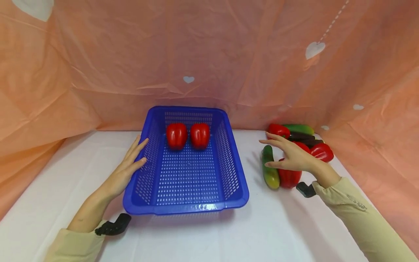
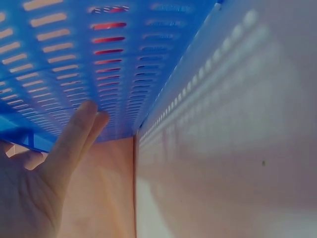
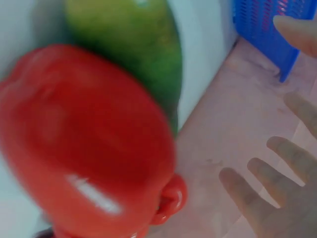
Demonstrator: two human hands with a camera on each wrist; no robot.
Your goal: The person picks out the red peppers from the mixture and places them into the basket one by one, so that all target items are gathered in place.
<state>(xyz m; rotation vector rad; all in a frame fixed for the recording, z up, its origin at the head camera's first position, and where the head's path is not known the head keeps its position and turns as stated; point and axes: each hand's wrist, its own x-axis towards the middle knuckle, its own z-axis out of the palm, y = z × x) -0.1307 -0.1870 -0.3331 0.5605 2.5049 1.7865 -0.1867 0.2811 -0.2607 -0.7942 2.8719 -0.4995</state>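
A blue plastic basket (image 1: 186, 208) stands in the middle of the table with two red bell peppers (image 1: 176, 136) at its far end. Along its left side lies my left hand (image 1: 123, 174), fingers extended against the rim. In the left wrist view, the fingers (image 2: 74, 136) are against the slotted basket wall (image 2: 106, 64). My right hand (image 1: 292, 154) hovers, fingers spread and holding nothing, over the vegetables on the right. Just below it are a cucumber (image 1: 270, 171) and a red bell pepper (image 1: 289, 177), both large in the right wrist view.
Behind the right hand lie more red bell peppers (image 1: 322, 152), another cucumber (image 1: 299, 128) and dark eggplants (image 1: 302, 137). An orange cloth (image 1: 203, 47) with white hearts hangs behind the table and at both sides. White cloth (image 1: 183, 240) covers the table.
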